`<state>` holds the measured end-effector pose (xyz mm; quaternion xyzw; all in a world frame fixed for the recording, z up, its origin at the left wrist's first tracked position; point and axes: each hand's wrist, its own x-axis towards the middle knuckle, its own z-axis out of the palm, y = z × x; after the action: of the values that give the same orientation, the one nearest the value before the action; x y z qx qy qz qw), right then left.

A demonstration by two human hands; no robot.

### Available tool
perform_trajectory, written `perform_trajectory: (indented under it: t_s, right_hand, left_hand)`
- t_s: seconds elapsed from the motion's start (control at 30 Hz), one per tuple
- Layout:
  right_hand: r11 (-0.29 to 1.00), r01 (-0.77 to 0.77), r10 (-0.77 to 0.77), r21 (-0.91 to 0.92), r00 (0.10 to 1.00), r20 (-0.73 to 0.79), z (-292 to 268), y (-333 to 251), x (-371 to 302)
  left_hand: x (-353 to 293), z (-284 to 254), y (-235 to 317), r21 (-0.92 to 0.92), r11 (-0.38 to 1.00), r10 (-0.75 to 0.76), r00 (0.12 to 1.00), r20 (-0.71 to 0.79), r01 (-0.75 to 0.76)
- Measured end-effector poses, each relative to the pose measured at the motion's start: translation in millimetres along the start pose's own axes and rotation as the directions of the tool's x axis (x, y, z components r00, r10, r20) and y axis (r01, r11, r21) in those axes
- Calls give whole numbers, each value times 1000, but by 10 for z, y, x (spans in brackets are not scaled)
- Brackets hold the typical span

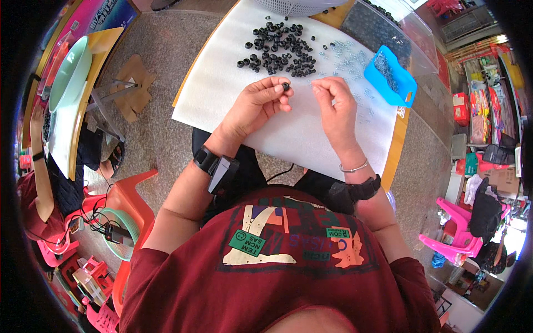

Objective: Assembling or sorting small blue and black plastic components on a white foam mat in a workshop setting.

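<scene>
My left hand (256,106) is closed in a pinch on a small black round part (286,86), which looks like a cap or bead with a hole. Just to its right, my right hand (336,106) has thumb and forefinger pressed together. Whatever is between those fingertips is too small to make out. Beyond the hands lies a loose heap of similar black parts (276,49) on a white foam sheet (222,83). Tiny clear bluish pieces (351,55) are scattered to the right of the heap. More such pieces lie in a bright blue scoop-shaped tray (408,89).
A grey mesh basket (291,6) stands at the table's far edge, with a clear plastic box (419,41) at the far right. Another person's arm (40,172) reaches to a table at the left, near an orange chair (130,194). Pink stools (458,227) stand at the right.
</scene>
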<state>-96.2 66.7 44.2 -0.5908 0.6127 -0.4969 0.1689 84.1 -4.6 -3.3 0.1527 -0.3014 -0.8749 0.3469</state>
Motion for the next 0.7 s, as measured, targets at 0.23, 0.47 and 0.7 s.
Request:
perform_trajectory:
  t_s: [0.23,0.47,0.7]
  right_hand:
    - [898,335,-253,-284,924,288,166,61,-80]
    - [855,389,-265,-344,897,354,267,110,-152]
    - [934,-226,182,277,968,175,76,-75,29]
  left_hand:
    - [28,-57,-8,-105,992,73,997,-19,-75]
    - [25,-67,-25,-80,996,44,999,4,-44]
    - [-3,7,14,28,1000,-6,1000,-21,7]
